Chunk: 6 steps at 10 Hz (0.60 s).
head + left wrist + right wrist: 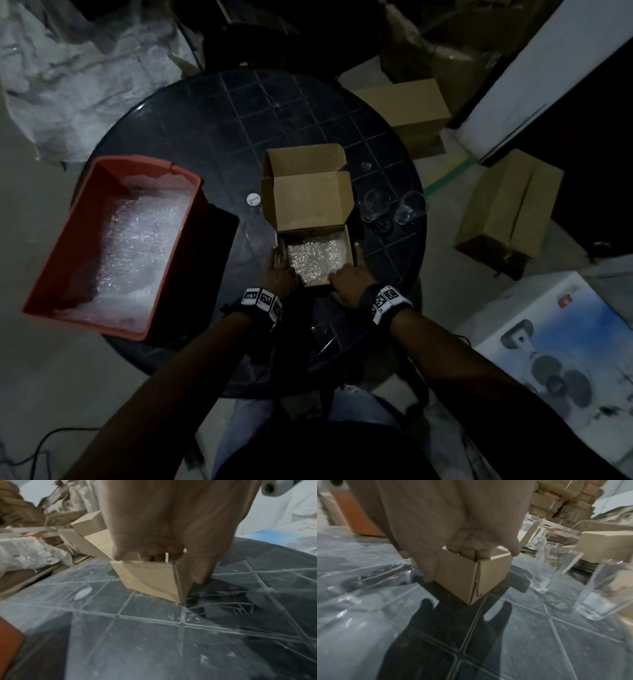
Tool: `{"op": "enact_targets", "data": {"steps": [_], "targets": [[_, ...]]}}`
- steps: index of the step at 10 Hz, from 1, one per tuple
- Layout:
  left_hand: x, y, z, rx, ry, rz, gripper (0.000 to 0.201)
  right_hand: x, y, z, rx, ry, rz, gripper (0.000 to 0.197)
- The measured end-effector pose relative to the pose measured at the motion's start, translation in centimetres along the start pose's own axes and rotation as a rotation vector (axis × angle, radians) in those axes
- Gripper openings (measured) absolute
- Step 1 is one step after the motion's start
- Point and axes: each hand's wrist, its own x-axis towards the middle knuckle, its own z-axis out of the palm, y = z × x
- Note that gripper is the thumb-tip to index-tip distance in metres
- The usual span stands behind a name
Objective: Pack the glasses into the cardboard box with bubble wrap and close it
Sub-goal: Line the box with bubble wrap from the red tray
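A small cardboard box (308,202) stands open on the black round table (205,137), its lid tilted back. Bubble wrap (317,260) lines its bottom. My left hand (281,270) grips the near left corner of the box (150,578), fingers hooked over the rim and thumb down the outer wall. My right hand (349,277) grips the near right corner (458,577) the same way. Two empty clear glasses (375,205) (411,207) stand upright on the table just right of the box, seen close in the right wrist view (541,566) (604,592).
A red crate (61,253) holding more bubble wrap sits at the table's left edge. A small white cap (253,199) lies left of the box. Clear plastic film (351,588) lies on the near table. Cardboard cartons (510,202) and a printed white box (565,349) stand on the floor right.
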Motion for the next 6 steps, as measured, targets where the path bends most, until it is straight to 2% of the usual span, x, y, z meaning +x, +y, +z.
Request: {"op": "enact_targets", "data": {"steps": [1,2,3,4,5,6], "targets": [[0.5,-0.4,-4.1,0.81,0.132,0.107,0.031,-0.3,-0.7,-1.0,0.072,0.135,0.032,0.045],[-1.9,-0.4,-10.0,-0.055,-0.493,0.011,0.048,-0.5,-2.5,-2.3,0.18,0.404,0.064,0.058],[-3.8,-2.6,-12.4,0.096,-0.26,0.108,0.053,0.2,-4.9,-4.8,0.191,0.517,0.113,0.071],[-5.5,-6.3,-15.4,0.102,-0.053,0.01,0.057,2.2,-8.4,-7.9,0.242,0.547,0.145,0.078],[-8.5,-11.4,-17.0,0.011,0.156,-0.076,0.052,5.2,-13.2,-11.2,0.329,0.6,0.121,0.076],[-13.8,-17.5,-16.9,-0.027,0.165,-0.25,0.061,8.5,-18.6,-15.0,0.412,0.593,0.036,0.076]]}}
